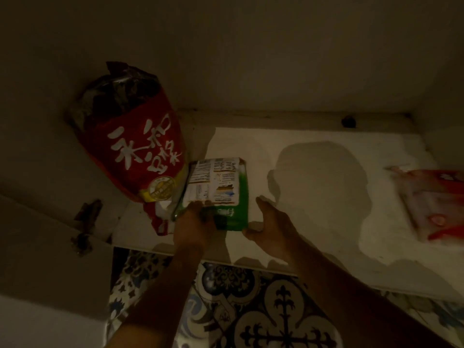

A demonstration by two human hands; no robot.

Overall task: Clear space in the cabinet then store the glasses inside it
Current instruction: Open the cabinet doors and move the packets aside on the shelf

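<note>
I look into a dim low cabinet with a white shelf floor (pixel 313 177). A flat green and white packet (pixel 218 189) lies on the shelf left of centre. My left hand (pixel 193 222) grips its near left corner, and my right hand (pixel 271 222) holds its near right corner, fingers curled at the edge. A tall red bag with white lettering (pixel 135 146) stands against the left wall, touching the packet. No glasses are in view.
A blurred red and clear plastic bag (pixel 437 207) lies at the shelf's right side. The open cabinet door with hinges (pixel 85 222) is at the left. Patterned floor tiles (pixel 263 310) lie below the shelf's front edge. A small dark hole (pixel 349 121) marks the back.
</note>
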